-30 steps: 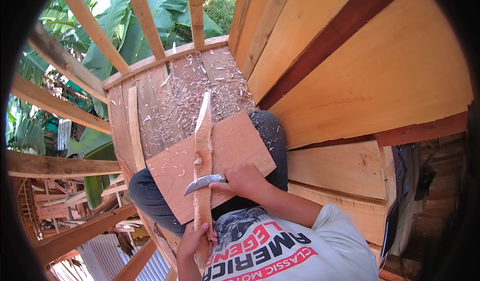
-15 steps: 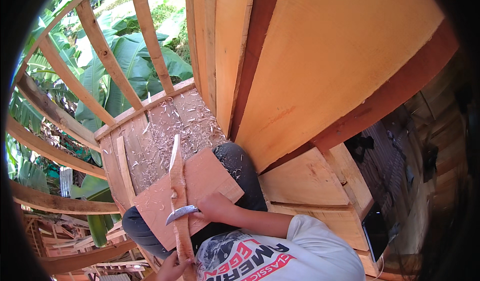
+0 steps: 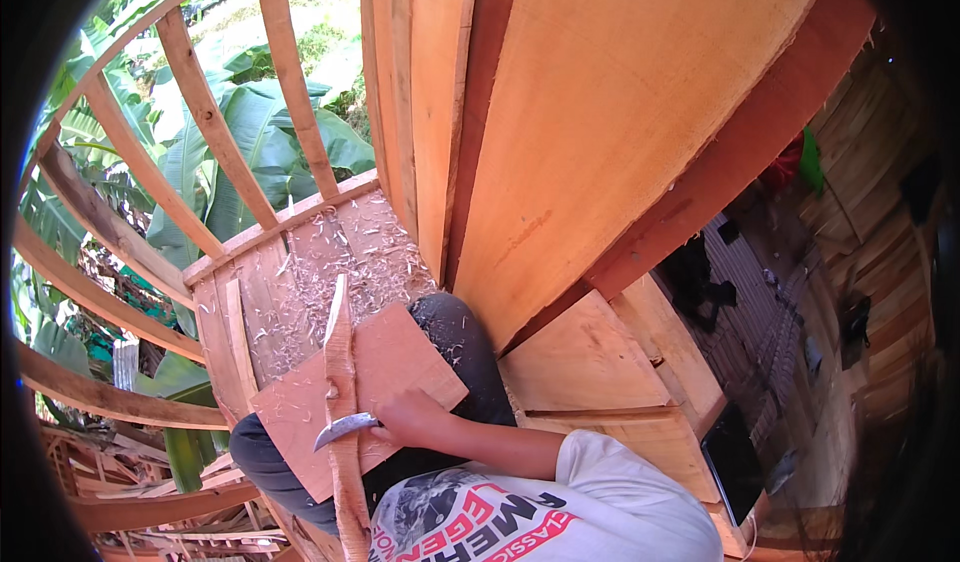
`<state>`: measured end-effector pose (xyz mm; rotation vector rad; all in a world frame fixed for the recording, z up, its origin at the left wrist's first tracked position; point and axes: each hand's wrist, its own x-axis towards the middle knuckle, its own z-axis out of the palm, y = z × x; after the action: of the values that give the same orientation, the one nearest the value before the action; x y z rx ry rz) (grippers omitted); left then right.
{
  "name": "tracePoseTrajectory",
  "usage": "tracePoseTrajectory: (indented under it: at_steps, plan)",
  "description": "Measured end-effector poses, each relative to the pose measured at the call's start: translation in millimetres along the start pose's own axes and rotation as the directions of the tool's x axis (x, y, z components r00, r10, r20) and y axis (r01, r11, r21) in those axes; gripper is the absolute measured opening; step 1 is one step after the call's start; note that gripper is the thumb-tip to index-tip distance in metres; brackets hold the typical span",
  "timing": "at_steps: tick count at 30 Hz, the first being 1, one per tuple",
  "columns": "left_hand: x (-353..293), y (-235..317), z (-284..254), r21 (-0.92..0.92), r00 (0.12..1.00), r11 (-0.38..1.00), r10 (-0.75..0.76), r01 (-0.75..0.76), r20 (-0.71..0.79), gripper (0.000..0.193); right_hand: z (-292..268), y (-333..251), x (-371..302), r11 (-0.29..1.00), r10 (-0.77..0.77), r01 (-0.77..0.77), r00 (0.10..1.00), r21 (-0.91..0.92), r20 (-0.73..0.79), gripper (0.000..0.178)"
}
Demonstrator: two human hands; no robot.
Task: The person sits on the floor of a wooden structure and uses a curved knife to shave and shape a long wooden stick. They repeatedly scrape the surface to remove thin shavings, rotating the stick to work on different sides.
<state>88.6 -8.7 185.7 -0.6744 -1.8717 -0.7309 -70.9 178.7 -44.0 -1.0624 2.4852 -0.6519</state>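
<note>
Near scattered shavings [image 3: 372, 254] and a plank wall [image 3: 610, 112], the right grip [image 3: 412, 419] clasps a knife [image 3: 343, 428].

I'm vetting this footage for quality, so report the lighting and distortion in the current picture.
In the head view, bright daylight partly washes out the greenery at upper left; in the head view, the wooden bars at left bow toward the black rim; in the head view, the far right is dim, its details hard to read, while the knife stays distinct.
</note>
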Motion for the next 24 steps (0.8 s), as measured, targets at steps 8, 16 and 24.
tracePoseTrajectory:
  at_steps: [8,16,24]
  plan:
    - [-13.4,2.6,73.9,0.020,0.990,0.998,-0.066,0.064,0.125,0.098,-6.0,0.3,0.3,1.000,-0.003,0.003,1.000,-0.001,0.012,0.033]
    - [-10.9,6.0,89.5,0.042,0.986,0.996,-0.087,0.081,0.143,0.096,-4.0,1.5,0.5,1.000,0.000,0.000,1.000,0.019,-0.002,0.035]
    - [-12.7,11.6,95.5,0.058,0.986,0.994,-0.103,0.096,0.132,0.094,-7.0,2.1,-1.1,1.000,-0.003,0.003,1.000,0.009,0.006,0.035]
